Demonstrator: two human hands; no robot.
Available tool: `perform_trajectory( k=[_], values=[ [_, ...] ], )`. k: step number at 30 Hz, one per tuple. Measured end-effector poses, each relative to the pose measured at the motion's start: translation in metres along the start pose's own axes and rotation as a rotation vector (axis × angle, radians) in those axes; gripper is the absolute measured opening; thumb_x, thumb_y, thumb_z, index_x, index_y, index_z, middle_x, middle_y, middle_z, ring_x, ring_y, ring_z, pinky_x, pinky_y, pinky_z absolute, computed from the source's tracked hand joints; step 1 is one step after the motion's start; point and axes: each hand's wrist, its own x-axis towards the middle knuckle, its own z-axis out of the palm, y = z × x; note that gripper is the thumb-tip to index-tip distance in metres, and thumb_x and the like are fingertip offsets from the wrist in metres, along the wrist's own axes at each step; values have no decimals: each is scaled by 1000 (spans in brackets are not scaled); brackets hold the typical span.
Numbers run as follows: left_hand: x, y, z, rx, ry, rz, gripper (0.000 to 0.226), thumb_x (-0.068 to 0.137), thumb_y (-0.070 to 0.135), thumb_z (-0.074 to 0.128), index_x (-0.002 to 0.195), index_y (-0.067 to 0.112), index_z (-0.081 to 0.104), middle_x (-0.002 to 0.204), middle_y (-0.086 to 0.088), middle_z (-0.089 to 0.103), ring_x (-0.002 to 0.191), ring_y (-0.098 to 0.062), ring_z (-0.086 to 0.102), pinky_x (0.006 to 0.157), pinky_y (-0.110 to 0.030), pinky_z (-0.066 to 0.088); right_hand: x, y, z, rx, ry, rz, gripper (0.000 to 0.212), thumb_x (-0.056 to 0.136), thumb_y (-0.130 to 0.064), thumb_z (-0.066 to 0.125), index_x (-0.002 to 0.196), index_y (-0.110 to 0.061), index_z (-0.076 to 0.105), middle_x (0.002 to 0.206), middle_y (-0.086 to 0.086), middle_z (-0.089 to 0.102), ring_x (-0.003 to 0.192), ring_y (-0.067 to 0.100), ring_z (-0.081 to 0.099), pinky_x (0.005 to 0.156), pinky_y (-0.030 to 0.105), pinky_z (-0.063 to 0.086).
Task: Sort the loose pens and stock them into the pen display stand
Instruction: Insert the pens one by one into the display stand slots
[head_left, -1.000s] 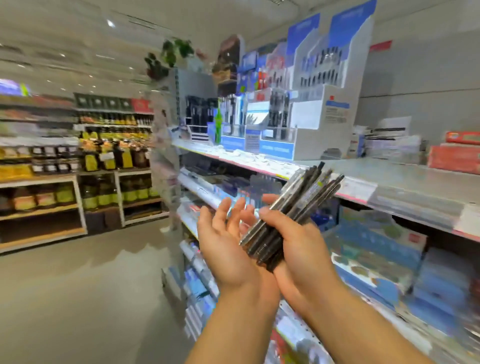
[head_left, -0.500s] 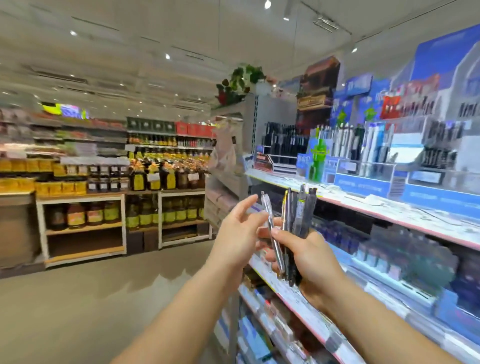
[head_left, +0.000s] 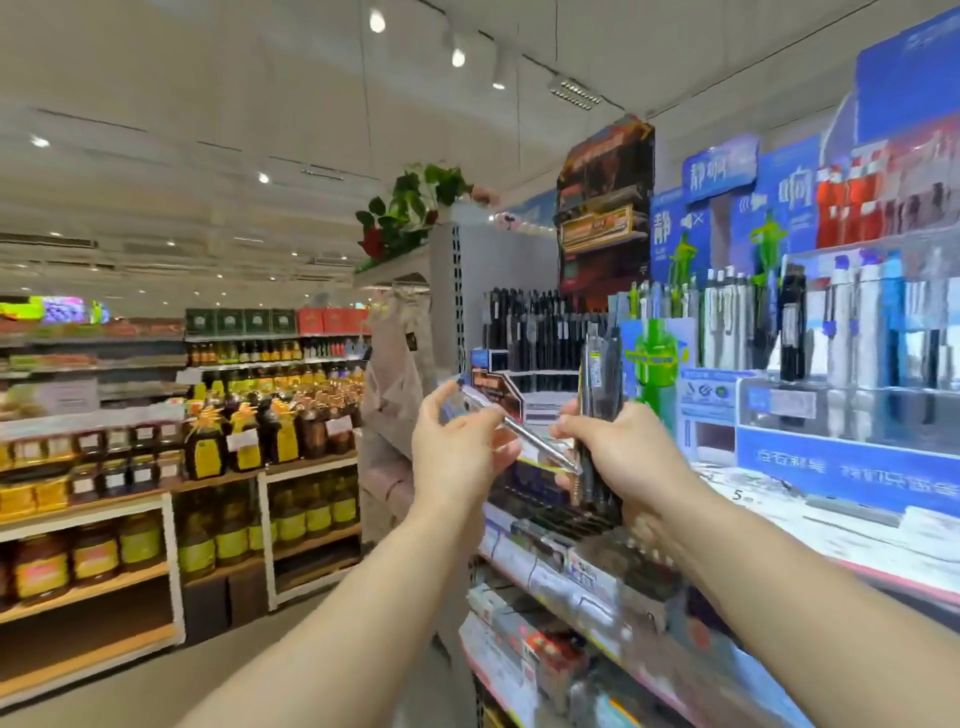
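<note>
My right hand (head_left: 623, 457) grips a bundle of dark pens (head_left: 600, 374), which stands upright in front of the shelf. My left hand (head_left: 457, 452) pinches a single clear pen (head_left: 535, 441) that lies slanted between the two hands, its lower tip near the right hand's fingers. Behind the hands, a row of black pens stands in a pen display stand (head_left: 540, 338) on the shelf. More pen displays (head_left: 831, 332) with white, blue and black pens fill the shelf to the right.
The white shelf edge (head_left: 779, 551) runs from the hands toward the lower right, with stocked shelves below it. A wooden rack of bottles and jars (head_left: 218, 467) stands across the aisle on the left. A grey upright post (head_left: 447, 312) rises behind my left hand.
The view swung left along the shelf. My left hand drew one clear pen out of the bundle and now holds it apart; the bundle went from slanted to upright in my right hand.
</note>
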Motion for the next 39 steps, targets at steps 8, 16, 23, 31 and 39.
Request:
perform_trajectory(
  k=[8, 16, 23, 31, 39],
  values=[
    [155, -15, 17, 191, 65, 310, 48, 94, 7, 60, 119, 42, 40, 91, -2, 66, 61, -10, 70, 68, -46, 63, 137, -11, 22, 11, 150, -57, 14, 95, 0, 57, 96, -14, 61, 78, 8, 60, 59, 17, 62, 50, 33, 56],
    [267, -54, 25, 186, -41, 434, 42, 93, 13, 60, 110, 49, 45, 84, 4, 69, 75, -20, 71, 75, -46, 61, 201, -5, 39, -145, 236, -140, 17, 95, -1, 59, 91, -17, 60, 78, 6, 59, 59, 14, 59, 49, 28, 58],
    [335, -72, 26, 217, -264, 668, 40, 90, 30, 67, 113, 56, 47, 84, 7, 71, 76, -14, 71, 75, -49, 61, 246, 20, 60, -231, 295, -146, 16, 96, -4, 63, 106, -16, 66, 72, 3, 64, 56, 11, 63, 52, 26, 56],
    [349, -66, 22, 220, -457, 826, 32, 93, 29, 68, 117, 46, 55, 80, 9, 72, 71, -15, 71, 70, -45, 60, 239, 36, 56, -278, 346, -115, 18, 98, -9, 65, 111, -20, 69, 87, 6, 68, 55, 4, 66, 55, 26, 58],
    [356, -69, 35, 526, -619, 826, 42, 92, 28, 64, 130, 45, 57, 99, 14, 56, 82, 1, 55, 72, -6, 40, 246, 45, 53, -231, 308, -99, 15, 94, -12, 71, 109, -16, 70, 85, 12, 75, 67, 12, 74, 54, 27, 58]
  ],
)
